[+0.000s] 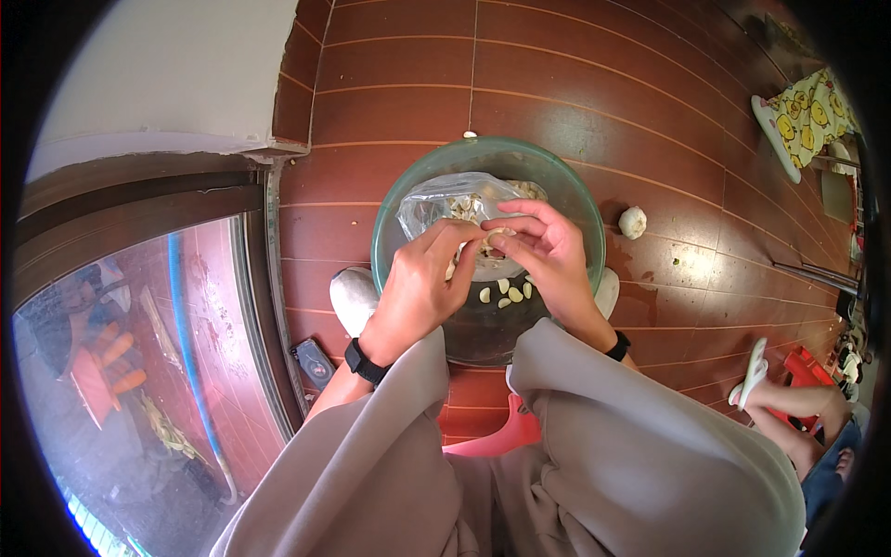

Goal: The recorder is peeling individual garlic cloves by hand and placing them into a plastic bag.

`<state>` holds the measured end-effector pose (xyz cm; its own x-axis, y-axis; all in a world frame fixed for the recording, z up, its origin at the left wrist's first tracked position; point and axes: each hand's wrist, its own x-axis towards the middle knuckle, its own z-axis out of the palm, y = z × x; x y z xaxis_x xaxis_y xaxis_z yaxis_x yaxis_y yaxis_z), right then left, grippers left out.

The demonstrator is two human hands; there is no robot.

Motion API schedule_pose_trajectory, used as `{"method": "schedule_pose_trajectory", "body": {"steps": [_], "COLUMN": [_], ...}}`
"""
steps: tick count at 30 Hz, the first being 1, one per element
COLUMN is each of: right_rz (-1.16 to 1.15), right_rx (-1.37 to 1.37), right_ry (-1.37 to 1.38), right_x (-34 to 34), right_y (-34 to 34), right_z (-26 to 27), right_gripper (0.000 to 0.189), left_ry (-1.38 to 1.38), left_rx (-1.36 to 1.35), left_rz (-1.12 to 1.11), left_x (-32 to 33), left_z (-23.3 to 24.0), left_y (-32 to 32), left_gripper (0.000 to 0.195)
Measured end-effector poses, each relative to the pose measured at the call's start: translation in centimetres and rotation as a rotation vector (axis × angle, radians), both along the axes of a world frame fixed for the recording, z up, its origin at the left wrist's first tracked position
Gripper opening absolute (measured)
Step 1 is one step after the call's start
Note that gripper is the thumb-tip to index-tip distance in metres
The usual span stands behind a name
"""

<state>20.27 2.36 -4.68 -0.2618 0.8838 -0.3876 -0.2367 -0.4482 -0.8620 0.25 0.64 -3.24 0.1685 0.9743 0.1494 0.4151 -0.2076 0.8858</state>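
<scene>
My left hand [433, 268] and my right hand [548, 244] meet over a round, green-rimmed, glass-like surface [418, 167]. Between their fingertips is a garlic clove [498, 235], partly hidden by the fingers, and both hands grip it. Beneath them lies a clear plastic bag [424, 202] with garlic skins [465, 206] in it. Several peeled garlic cloves [514, 294] rest on the dark surface just nearer to me than the bag. A whole garlic bulb [632, 223] sits on the floor to the right of the round surface.
On my left stand a glass door [202, 334] and a white wall [160, 69]. A smartphone-like object [314, 363] lies by the door frame. Part of a red plastic seat [498, 432] shows between my legs. Another person's legs [793, 400] reach in at the right over the tiled floor [404, 69].
</scene>
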Motion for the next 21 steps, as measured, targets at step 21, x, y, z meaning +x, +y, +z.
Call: {"method": "schedule_pose_trajectory", "body": {"steps": [21], "right_rz": [-0.016], "right_rx": [-0.055], "right_ry": [0.036], "right_x": [-0.4], "right_y": [-0.1], "right_z": [0.2], "right_gripper": [0.044], "left_ry": [0.018], "left_rx": [0.061], "left_rz": [0.012], "left_x": [0.0], "left_z": [0.0], "left_y": [-0.2], "left_gripper": [0.021]}}
